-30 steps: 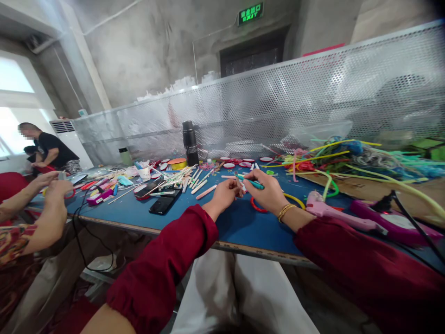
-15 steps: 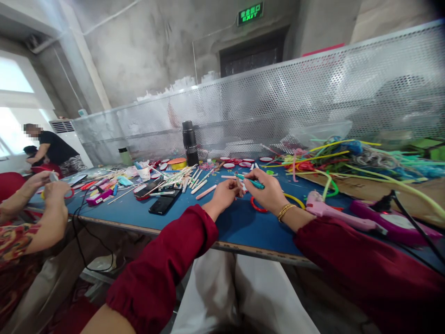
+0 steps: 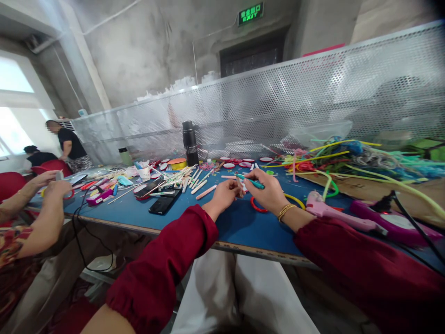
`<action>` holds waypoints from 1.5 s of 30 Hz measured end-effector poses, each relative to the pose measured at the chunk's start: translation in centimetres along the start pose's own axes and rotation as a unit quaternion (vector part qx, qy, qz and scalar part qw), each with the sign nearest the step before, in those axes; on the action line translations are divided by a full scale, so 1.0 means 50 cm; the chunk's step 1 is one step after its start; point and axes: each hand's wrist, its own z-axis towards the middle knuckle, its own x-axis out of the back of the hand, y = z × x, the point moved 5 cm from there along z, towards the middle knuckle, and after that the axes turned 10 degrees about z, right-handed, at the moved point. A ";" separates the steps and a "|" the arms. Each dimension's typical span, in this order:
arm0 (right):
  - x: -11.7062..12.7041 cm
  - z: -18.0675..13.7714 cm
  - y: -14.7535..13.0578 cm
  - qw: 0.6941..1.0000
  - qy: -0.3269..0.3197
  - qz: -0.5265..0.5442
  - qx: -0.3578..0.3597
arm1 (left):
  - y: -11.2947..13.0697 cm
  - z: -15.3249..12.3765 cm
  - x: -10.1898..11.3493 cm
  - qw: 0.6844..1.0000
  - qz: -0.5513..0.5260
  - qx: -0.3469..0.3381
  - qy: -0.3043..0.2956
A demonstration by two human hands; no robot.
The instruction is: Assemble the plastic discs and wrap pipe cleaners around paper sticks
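Note:
Near the front middle of the table, my left hand [image 3: 225, 195] is closed in a pinch; what its fingers hold is too small to make out. Close by on the right, my right hand [image 3: 270, 191] is closed round a slim teal pen-like tool [image 3: 256, 183], whose tip points left at the left fingertips. A pale pink stick [image 3: 206, 192] lies on the table beside my left hand. Under my right hand a red ring [image 3: 257, 207] shows in part, with a yellow curved strip [image 3: 295, 200] beyond the wrist.
Across the blue table [image 3: 194, 215] lie a black phone [image 3: 163, 204], several pale sticks [image 3: 200, 183] and a black flask [image 3: 189, 143]. To the right are a pink glue gun [image 3: 342, 214], a purple device [image 3: 392, 222] and coloured strips [image 3: 347, 157]. A co-worker's hands [image 3: 52, 185] work at the left.
My hands and the teal tool have hardly moved. In the background, a person in black has shifted right and stands more upright. The co-worker's arms at the left have moved slightly left.

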 end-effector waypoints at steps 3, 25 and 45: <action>0.000 0.001 -0.001 1.000 0.001 0.004 -0.002 | -0.002 0.002 0.001 1.000 -0.001 -0.003 0.002; 0.007 0.000 0.010 1.000 0.022 -0.015 -0.009 | -0.011 0.005 0.003 1.000 -0.010 0.013 0.013; 0.002 0.000 0.001 1.000 0.000 -0.013 -0.001 | -0.017 0.007 0.005 1.000 -0.007 0.004 0.012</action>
